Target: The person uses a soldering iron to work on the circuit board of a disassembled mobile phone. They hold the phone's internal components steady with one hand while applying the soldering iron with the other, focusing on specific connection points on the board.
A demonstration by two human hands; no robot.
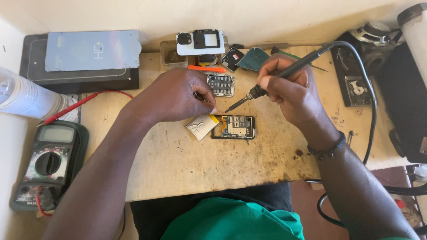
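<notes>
We saw the right hand clamped pen-style on the black soldering iron, light and stiff, best held by its handle with the tip hot. The small opened phone circuit board, fragile, lay mid wooden desk. The left hand pinched something thin near it; we couldn't tell what.

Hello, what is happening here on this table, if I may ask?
A person works on an opened phone circuit board lying on a stained wooden table. The right hand holds a soldering iron, its tip pointed down close to the board's upper left edge. The left hand pinches something thin beside the tip, above a silver battery. A multimeter sits at the left.
</notes>
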